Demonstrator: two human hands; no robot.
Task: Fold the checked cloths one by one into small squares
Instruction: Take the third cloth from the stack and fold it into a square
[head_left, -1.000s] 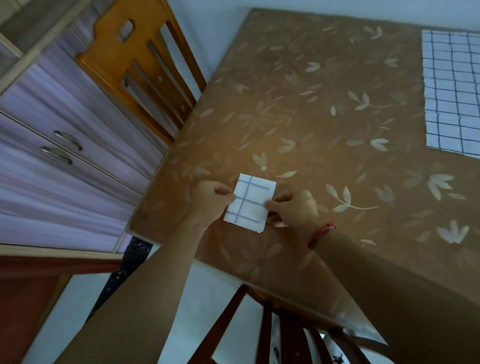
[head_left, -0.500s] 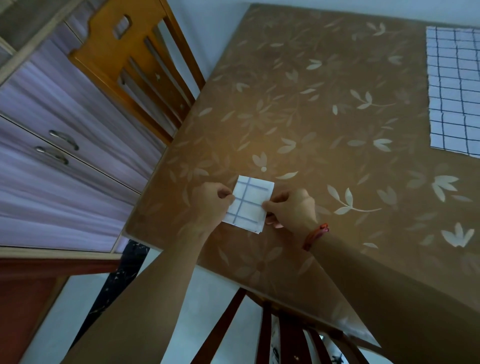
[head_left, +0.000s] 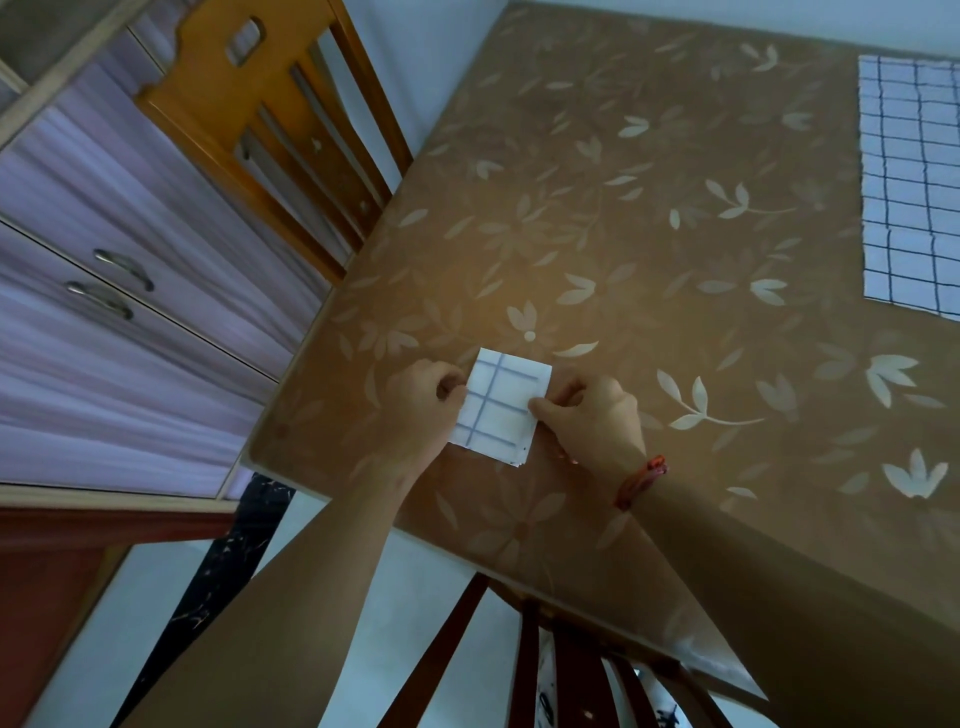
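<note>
A white cloth with blue checks, folded into a small square (head_left: 501, 404), lies near the front left corner of the brown leaf-patterned table (head_left: 649, 218). My left hand (head_left: 423, 402) pinches its left edge with curled fingers. My right hand (head_left: 584, 415), with a red thread band at the wrist, pinches its right edge. Several layered edges show at the square's near corner. A larger checked cloth (head_left: 914, 182) lies flat at the far right of the table, cut off by the frame edge.
An orange wooden chair (head_left: 280, 130) stands at the table's left side. A dark chair back (head_left: 545, 670) sits below the near table edge. Lilac cabinet drawers with metal handles (head_left: 111, 283) fill the left.
Both hands stay on the small folded square in nearly the same place. The view has shifted slightly, so the far cloth sits a little further right.
</note>
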